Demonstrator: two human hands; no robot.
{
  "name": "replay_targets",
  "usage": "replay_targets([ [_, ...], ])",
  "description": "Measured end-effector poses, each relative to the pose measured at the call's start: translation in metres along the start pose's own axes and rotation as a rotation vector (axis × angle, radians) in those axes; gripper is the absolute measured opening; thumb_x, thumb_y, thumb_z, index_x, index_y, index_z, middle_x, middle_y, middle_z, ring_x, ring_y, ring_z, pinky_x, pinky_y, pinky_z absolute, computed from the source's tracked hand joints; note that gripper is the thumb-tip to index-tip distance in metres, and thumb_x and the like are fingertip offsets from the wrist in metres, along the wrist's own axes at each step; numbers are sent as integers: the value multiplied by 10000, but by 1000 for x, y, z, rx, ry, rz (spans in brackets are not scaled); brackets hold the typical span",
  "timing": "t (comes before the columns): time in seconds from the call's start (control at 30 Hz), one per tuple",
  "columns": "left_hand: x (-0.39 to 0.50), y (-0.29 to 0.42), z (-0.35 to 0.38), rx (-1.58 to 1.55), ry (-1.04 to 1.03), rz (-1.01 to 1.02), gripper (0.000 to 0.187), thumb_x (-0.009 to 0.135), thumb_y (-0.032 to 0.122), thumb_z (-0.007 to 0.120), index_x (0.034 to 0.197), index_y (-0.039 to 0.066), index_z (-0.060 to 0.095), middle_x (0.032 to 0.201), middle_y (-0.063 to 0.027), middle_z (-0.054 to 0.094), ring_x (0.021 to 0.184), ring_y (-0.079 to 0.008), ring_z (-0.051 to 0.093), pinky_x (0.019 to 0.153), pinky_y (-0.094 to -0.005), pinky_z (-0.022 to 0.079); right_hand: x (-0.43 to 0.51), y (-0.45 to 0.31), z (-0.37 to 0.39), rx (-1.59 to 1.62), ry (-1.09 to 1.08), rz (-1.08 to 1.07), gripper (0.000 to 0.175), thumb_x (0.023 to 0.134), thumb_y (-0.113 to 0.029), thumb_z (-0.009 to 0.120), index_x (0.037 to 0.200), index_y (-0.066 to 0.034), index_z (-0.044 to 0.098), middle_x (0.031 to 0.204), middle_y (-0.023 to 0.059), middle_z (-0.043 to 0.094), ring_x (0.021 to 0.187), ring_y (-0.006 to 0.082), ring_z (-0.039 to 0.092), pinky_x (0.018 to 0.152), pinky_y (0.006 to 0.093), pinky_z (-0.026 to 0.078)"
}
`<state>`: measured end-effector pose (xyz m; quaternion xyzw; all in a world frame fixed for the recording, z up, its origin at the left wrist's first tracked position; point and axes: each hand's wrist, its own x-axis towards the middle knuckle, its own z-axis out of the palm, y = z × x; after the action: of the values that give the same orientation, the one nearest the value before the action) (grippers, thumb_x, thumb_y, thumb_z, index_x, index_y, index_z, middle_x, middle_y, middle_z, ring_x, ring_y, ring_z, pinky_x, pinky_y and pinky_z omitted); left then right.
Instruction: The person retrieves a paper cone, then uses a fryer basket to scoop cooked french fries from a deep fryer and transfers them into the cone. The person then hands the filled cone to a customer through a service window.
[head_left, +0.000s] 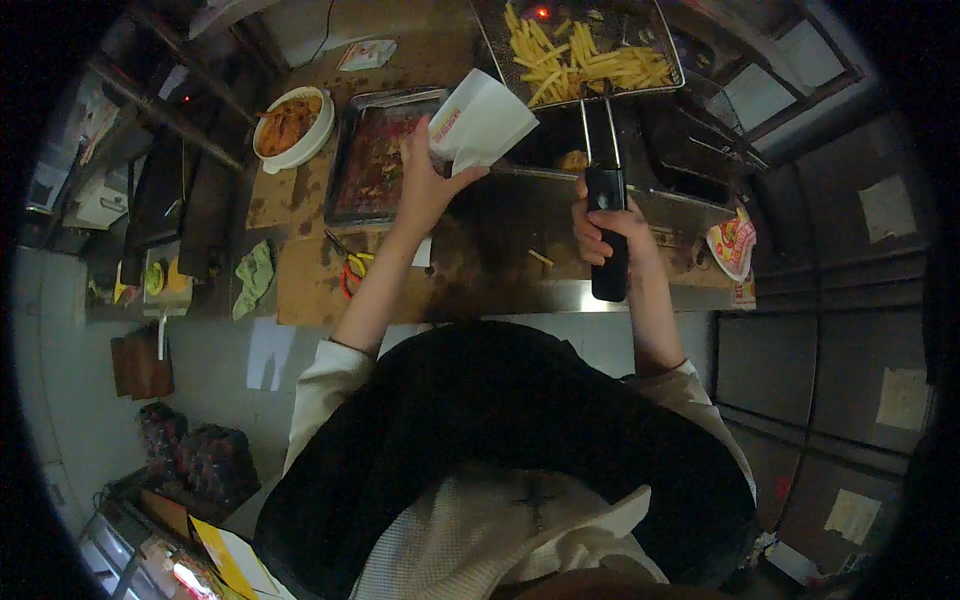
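Observation:
My left hand (435, 172) holds a white paper bag (484, 124) with red and yellow print, its thumb across the lower edge. My right hand (611, 225) grips the black handle (606, 195) of a wire fryer basket (679, 52). French fries (585, 60) lie loose in the basket, which is tilted or level, I cannot tell which. The bag is just left of the basket's near edge. Beneath my left hand and the bag is a dark metal tray (360, 165) with a reddish, crumb-strewn bottom.
A white bowl (326, 124) of browned fried food stands at the left. Scissors (352, 274) with red and yellow handles and a green cloth (253, 277) lie near the front edge. A stray fry (540, 258) rests on the counter (315, 300). A printed packet (731, 244) sits at the right.

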<state>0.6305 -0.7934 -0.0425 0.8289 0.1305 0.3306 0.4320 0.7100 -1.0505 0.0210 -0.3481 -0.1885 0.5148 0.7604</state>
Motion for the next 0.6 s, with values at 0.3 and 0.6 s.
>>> replay_targets([
  [0.3, -11, -19, 20, -298, -9, -164, 960, 618, 252, 815, 1350, 8, 244, 1274, -185, 353, 1175, -295, 372, 992, -374, 311, 4, -3, 26, -344, 194, 63, 277, 771, -32, 553, 1027, -41, 447, 624, 63, 477, 434, 111, 439, 401, 258, 367],
  [0.6, -14, -5, 12, -1109, -15, -422, 819, 720, -19, 677, 1384, 93, 210, 1331, -105, 342, 1218, -226, 364, 998, -340, 344, 11, -12, 51, -588, 193, 55, 266, 766, -35, 551, 1012, -23, 451, 616, 47, 484, 435, 104, 444, 405, 243, 364],
])
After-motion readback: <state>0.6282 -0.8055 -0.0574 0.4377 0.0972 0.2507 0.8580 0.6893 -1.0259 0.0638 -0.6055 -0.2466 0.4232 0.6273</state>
